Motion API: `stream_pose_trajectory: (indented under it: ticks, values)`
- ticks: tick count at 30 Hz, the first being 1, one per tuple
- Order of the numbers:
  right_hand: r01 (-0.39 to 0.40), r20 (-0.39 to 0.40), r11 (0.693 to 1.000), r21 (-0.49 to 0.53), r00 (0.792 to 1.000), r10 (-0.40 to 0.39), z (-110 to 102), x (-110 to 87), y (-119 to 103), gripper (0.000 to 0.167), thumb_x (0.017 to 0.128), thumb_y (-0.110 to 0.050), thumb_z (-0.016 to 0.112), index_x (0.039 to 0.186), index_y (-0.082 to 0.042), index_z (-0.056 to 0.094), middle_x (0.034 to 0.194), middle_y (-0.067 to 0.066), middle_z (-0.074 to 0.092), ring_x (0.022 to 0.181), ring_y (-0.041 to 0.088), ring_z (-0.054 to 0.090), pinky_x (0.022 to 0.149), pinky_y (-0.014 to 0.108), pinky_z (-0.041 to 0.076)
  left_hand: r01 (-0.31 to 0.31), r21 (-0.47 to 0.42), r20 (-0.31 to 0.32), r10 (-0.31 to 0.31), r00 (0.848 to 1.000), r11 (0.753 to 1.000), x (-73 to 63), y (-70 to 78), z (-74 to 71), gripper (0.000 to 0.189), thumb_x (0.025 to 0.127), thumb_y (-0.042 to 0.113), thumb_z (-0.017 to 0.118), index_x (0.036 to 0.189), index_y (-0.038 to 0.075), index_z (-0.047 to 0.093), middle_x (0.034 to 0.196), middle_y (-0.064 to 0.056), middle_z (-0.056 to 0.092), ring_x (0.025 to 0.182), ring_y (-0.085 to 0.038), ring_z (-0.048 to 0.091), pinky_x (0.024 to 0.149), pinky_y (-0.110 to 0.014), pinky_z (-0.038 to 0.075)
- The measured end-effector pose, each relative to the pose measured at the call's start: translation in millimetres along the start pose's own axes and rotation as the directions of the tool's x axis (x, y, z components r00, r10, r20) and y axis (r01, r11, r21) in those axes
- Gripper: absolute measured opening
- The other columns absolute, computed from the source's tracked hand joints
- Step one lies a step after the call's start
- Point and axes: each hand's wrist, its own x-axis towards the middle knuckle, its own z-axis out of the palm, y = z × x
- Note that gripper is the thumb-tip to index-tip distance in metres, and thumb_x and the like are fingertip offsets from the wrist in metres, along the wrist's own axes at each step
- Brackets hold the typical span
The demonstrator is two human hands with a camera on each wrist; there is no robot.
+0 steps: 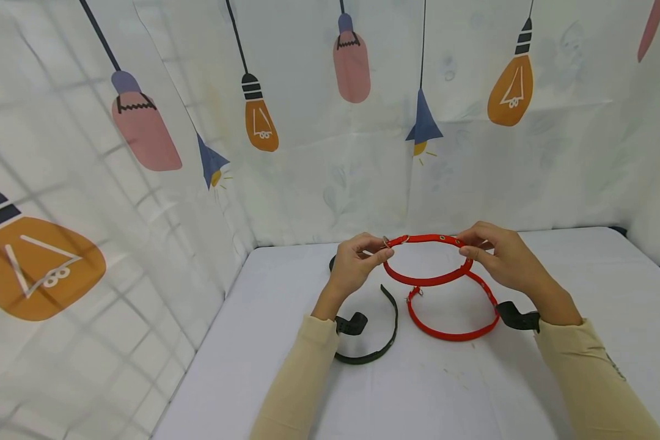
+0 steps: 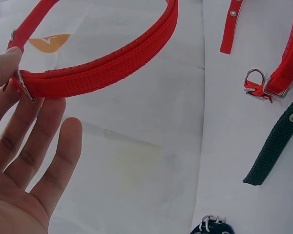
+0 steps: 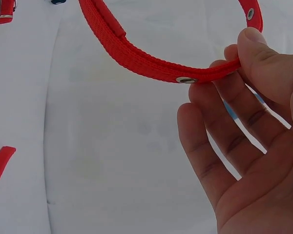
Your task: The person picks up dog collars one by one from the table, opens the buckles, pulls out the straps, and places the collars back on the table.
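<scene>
A red dog collar is held up in a loop above the table, between both hands. My left hand pinches its buckle end; in the left wrist view the metal buckle shows by the thumb, and the other fingers spread below the red band. The right hand pinches the opposite side, close to metal eyelets in the strap. Beneath, a second red collar lies curved on the table. To its left lies a dark green collar, partly hidden by the left wrist.
Behind the left hand a dark item with metal fittings lies on the table, mostly hidden in the head view. The table has a white cover. A white curtain printed with lamps hangs at the back and left.
</scene>
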Motion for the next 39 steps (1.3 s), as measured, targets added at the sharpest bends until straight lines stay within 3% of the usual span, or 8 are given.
stream_pose_trajectory:
  ticks: [6, 13, 18, 23, 30, 35, 39]
  values:
    - [-0.004, -0.001, 1.000, 0.000, 1.000, 0.004, -2.8, -0.5, 0.0, 0.017, 0.094, -0.006, 0.073, 0.110, -0.011, 0.071, 0.095, -0.004, 0.068, 0.086, -0.002, 0.059, 0.081, 0.007, 0.047, 0.003, -0.013, -0.007, -0.003, 1.000, 1.000, 0.8, -2.4, -1.6, 0.018, 0.093, 0.021, 0.077, 0.105, 0.007, 0.078, 0.103, -0.007, 0.074, 0.092, -0.013, 0.069, 0.078, -0.029, 0.059]
    - [-0.053, -0.040, 0.998, 0.019, 0.998, 0.054, -10.6, -3.0, 0.3, 0.016, 0.096, -0.007, 0.071, 0.111, -0.010, 0.069, 0.095, 0.001, 0.071, 0.085, -0.006, 0.060, 0.081, 0.007, 0.045, 0.017, -0.084, -0.100, -0.025, 0.995, 0.996, 1.4, -5.6, -10.4, 0.013, 0.094, 0.016, 0.076, 0.102, 0.006, 0.076, 0.100, -0.012, 0.072, 0.085, -0.011, 0.067, 0.074, -0.028, 0.060]
    - [-0.069, -0.030, 0.997, 0.031, 0.997, 0.070, -10.7, -2.3, -0.1, 0.015, 0.096, -0.008, 0.070, 0.111, -0.010, 0.069, 0.095, 0.002, 0.071, 0.086, -0.004, 0.061, 0.081, 0.009, 0.046, 0.020, -0.085, -0.085, -0.027, 0.996, 0.996, 2.3, -7.0, -7.9, 0.016, 0.094, 0.019, 0.076, 0.103, 0.006, 0.076, 0.100, -0.013, 0.072, 0.085, -0.010, 0.068, 0.073, -0.028, 0.060]
    - [-0.084, -0.037, 0.996, 0.021, 0.996, 0.084, -8.4, -2.1, -0.2, 0.016, 0.096, -0.007, 0.071, 0.111, -0.008, 0.069, 0.094, 0.004, 0.071, 0.084, -0.004, 0.060, 0.081, 0.008, 0.045, 0.064, -0.051, -0.090, -0.069, 0.994, 0.997, 1.6, -7.8, -2.3, 0.017, 0.093, 0.024, 0.078, 0.103, 0.010, 0.076, 0.098, -0.009, 0.073, 0.081, -0.012, 0.068, 0.071, -0.027, 0.059]
    - [-0.159, -0.026, 0.987, 0.022, 0.987, 0.160, 0.0, -2.0, 3.7, 0.024, 0.098, -0.015, 0.070, 0.119, -0.005, 0.068, 0.102, 0.010, 0.074, 0.091, 0.021, 0.067, 0.076, 0.013, 0.049, 0.158, -0.032, -0.084, -0.160, 0.984, 0.987, 1.5, -15.5, 6.5, 0.024, 0.092, 0.032, 0.077, 0.107, 0.012, 0.075, 0.101, -0.007, 0.074, 0.084, -0.015, 0.067, 0.072, -0.036, 0.062]
    - [-0.231, 0.008, 0.972, 0.043, 0.973, 0.230, 9.2, -1.4, 11.4, 0.030, 0.100, -0.020, 0.068, 0.125, -0.003, 0.066, 0.107, 0.014, 0.073, 0.095, 0.031, 0.070, 0.077, 0.014, 0.050, 0.205, -0.032, -0.094, -0.207, 0.974, 0.978, 1.3, -20.1, 15.3, 0.026, 0.092, 0.033, 0.077, 0.110, 0.014, 0.075, 0.104, -0.007, 0.072, 0.085, -0.017, 0.067, 0.070, -0.031, 0.060]
    - [-0.290, 0.025, 0.956, 0.052, 0.957, 0.289, 17.7, -2.0, 18.3, 0.033, 0.101, -0.021, 0.066, 0.128, -0.003, 0.064, 0.109, 0.016, 0.072, 0.100, 0.034, 0.069, 0.087, 0.039, 0.059, 0.223, -0.022, -0.126, -0.224, 0.966, 0.975, 0.6, -26.8, 23.9, 0.027, 0.093, 0.030, 0.077, 0.114, 0.014, 0.074, 0.105, -0.008, 0.072, 0.087, -0.016, 0.069, 0.070, -0.028, 0.061]
